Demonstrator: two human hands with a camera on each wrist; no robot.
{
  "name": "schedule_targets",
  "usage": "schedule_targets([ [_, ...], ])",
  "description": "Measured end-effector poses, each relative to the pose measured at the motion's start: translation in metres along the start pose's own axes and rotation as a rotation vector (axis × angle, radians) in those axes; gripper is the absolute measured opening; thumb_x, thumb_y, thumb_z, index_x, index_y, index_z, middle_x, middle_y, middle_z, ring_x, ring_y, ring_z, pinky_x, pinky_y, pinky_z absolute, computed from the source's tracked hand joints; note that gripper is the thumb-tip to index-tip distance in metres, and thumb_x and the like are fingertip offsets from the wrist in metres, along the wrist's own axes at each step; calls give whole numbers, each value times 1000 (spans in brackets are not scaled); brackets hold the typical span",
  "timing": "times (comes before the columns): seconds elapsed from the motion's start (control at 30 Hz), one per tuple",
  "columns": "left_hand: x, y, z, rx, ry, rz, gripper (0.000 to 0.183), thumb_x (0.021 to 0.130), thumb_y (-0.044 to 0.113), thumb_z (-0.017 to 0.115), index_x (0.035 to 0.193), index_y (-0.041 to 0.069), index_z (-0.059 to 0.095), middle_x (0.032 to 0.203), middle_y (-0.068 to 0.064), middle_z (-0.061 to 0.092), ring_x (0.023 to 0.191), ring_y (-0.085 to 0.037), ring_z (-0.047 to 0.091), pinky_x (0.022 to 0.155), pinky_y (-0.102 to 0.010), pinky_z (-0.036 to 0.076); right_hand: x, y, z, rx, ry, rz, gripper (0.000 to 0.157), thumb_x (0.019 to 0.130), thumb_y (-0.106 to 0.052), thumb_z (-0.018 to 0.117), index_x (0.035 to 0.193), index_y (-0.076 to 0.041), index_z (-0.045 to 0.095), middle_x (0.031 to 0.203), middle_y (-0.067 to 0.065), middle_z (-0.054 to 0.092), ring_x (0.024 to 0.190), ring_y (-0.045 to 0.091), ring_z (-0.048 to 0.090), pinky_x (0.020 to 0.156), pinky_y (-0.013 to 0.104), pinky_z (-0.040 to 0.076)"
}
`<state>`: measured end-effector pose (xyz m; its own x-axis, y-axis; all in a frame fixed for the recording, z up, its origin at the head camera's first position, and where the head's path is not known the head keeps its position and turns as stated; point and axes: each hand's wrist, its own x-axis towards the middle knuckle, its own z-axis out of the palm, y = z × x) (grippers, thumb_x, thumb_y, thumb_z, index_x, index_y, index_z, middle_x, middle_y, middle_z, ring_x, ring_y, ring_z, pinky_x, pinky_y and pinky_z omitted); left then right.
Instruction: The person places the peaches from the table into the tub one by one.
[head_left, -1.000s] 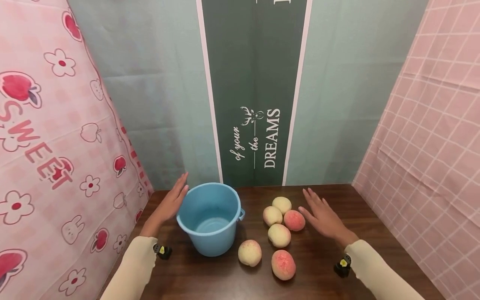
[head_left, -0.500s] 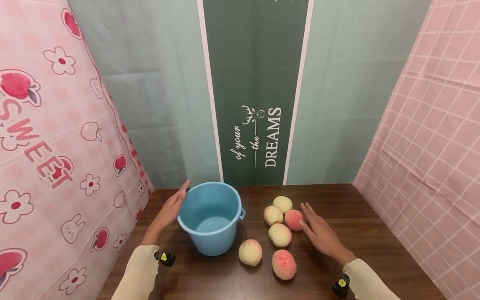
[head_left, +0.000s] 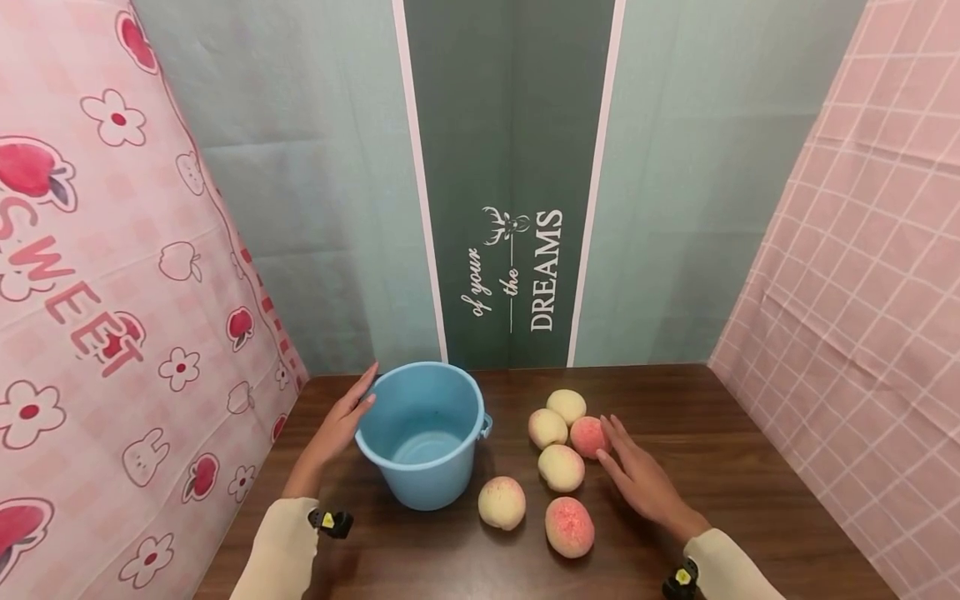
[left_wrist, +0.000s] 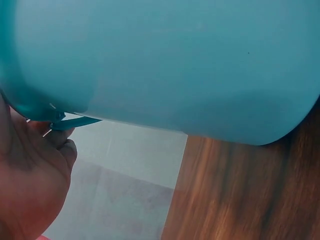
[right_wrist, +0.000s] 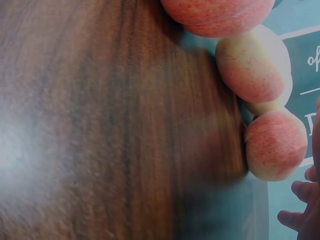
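While the left hand lies, fingers extended, at the rim of the blue bucket, contact unclear, the right hand is loosely spread, holding nothing. Bucket upright, just right of the left hand. Red peach beside the right fingers; three pale peaches cluster left of it. Closer in, left of the right wrist: pink peach, then speckled peach, all on brown table.

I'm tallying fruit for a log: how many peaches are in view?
6. Four beside the right hand: far peach, left peach, red peach, front peach. Nearer the camera: a pale peach beside the blue bucket, a reddish peach farther right. None seems hidden.
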<state>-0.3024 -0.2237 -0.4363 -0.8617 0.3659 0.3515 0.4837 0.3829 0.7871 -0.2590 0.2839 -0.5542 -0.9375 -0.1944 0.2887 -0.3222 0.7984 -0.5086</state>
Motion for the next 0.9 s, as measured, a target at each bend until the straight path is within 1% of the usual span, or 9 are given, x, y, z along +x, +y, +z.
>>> schedule_targets([
  [0.1,-3,0,2,-22,1,-20,51,100,6,40,148,4,23,152,-22,20,139,-41,17,105,-61,21,-1,0,2,8,-6,5,60,98,-47,40,151,-32,15,157,4,12,135,35,31,97,63,31],
  [0.23,-7,-2,4,-49,-3,-39,51,101,8,40,149,11,23,153,-19,22,139,-39,19,103,-61,24,-2,0,4,21,-15,11,61,98,-48,40,152,-28,17,157,4,12,135,35,30,96,64,32],
  [0.33,-9,-2,5,-46,-7,-39,50,101,9,39,149,10,23,153,-19,21,139,-40,20,103,-61,24,-2,0,6,32,-24,19,62,98,-49,39,152,-24,18,157,3,11,136,35,29,97,63,31],
  [0.43,-10,-2,6,-33,-12,-35,51,101,8,39,149,8,22,153,-20,21,138,-41,20,102,-62,25,-2,1,8,36,-29,25,64,98,-49,39,152,-23,18,157,2,10,137,34,28,98,63,31],
  [0.53,-12,-1,6,-33,-18,-32,51,101,8,38,149,8,22,153,-21,20,138,-41,20,102,-63,24,-1,1,9,37,-23,23,64,98,-48,41,152,-24,17,157,1,10,137,34,28,97,63,31],
  [0.67,-14,-2,8,-59,-29,-6,50,101,5,37,149,9,22,153,-20,19,139,-40,19,103,-64,21,0,1,10,49,-16,27,65,98,-45,44,152,-28,11,157,0,9,138,32,25,100,61,29],
  [0.77,-15,-10,12,-77,-37,20,51,102,5,35,150,12,21,154,-17,20,139,-38,18,103,-64,20,1,1,11,60,-13,41,67,98,-42,46,152,-30,8,157,-1,8,140,31,22,103,59,27],
  [0.9,-16,-24,17,-68,-36,22,53,102,8,34,151,23,20,155,-8,20,141,-32,19,104,-61,22,1,3,13,63,-6,50,68,97,-43,47,152,-29,9,157,-1,9,139,31,23,103,59,27],
])
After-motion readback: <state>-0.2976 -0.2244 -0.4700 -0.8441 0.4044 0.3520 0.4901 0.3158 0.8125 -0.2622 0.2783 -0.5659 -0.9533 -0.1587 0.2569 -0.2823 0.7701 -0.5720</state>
